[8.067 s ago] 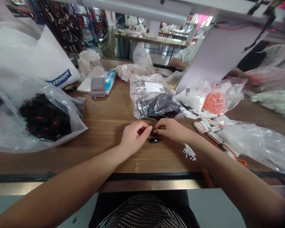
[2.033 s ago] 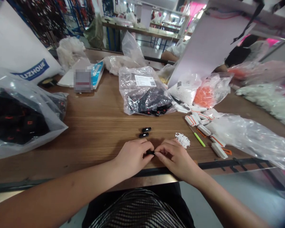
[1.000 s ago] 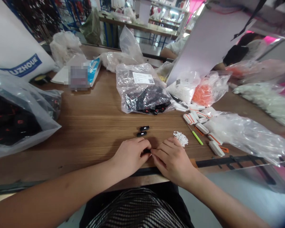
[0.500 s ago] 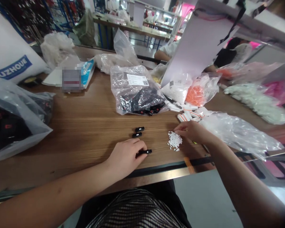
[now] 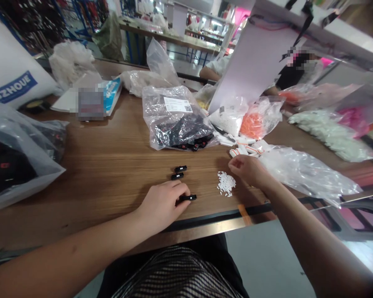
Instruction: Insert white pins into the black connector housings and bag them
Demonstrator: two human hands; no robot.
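Note:
My left hand (image 5: 163, 202) rests on the wooden table (image 5: 112, 165) with its fingers pinched on a small black clip (image 5: 188, 198). Two more black clips (image 5: 178, 172) lie just beyond it. My right hand (image 5: 247, 169) sits to the right, fingers curled together beside a small heap of tiny white pieces (image 5: 226, 183); whether it holds one is hidden. A clear bag of black clips (image 5: 178, 124) lies further back in the middle.
A big clear bag of black parts (image 5: 15, 157) fills the left side. Bags of white and orange parts (image 5: 251, 118) and an empty clear bag (image 5: 304, 169) lie right. Another person sits across behind a white board (image 5: 251, 66). The table edge runs just under my hands.
My hands, together on one black clip a second ago, have parted. The right hand went right to the white pieces; the left stays holding the clip.

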